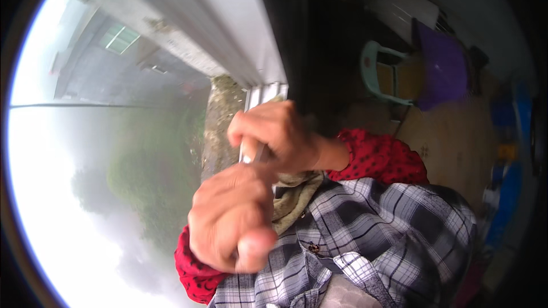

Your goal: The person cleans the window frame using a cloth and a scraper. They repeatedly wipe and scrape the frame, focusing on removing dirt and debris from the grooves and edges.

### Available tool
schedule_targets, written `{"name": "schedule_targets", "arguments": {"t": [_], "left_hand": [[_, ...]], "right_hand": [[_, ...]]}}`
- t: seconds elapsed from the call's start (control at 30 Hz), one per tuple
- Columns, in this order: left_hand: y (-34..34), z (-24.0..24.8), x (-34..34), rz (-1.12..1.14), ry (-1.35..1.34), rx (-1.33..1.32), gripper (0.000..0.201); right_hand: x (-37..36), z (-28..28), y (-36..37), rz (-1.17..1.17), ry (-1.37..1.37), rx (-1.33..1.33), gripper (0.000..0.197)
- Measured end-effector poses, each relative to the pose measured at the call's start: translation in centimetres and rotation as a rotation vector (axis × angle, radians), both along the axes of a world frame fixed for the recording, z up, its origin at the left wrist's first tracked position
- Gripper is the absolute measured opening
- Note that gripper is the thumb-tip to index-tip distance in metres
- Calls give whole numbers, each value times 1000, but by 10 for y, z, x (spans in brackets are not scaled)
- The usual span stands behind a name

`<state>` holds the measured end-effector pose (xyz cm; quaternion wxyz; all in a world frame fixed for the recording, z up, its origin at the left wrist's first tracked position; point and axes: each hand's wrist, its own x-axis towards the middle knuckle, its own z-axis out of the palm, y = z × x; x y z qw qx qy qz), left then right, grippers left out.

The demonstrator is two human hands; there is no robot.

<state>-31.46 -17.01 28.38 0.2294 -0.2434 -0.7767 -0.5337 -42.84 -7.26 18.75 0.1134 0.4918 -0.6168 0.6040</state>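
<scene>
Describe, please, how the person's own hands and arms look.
The left hand and the right hand wear no gloves. Red sleeves with small black dots end near the wrists; a black, grey and white plaid shirt is also worn.

Bright white fog (43,165) is seen left of the right hand (277,134); to its right, a pale-green curved plastic chair (369,67) and tan floor (439,148) are shadowed.

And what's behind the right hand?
Part of a white window frame shows past the right hand. The hand covers whatever is straight behind it, so that can't be seen.
</scene>
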Motion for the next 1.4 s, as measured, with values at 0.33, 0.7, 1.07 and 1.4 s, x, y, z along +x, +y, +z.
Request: {"name": "schedule_targets", "arguments": {"t": [0.33, 0.7, 1.07, 1.4], "left_hand": [[-68, 13, -20, 254, -272, -2, 80], [-50, -72, 61, 418, -510, -336, 70], [-68, -61, 41, 225, -824, 598, 21], [-80, -45, 22, 419, -580, 646, 27]], "right_hand": [[19, 19, -21, 705, -1078, 148, 14], [-8, 35, -6, 833, -459, -436, 8], [-39, 33, 4, 651, -319, -468, 14], [-61, 21, 68, 353, -354, -397, 74]]}}
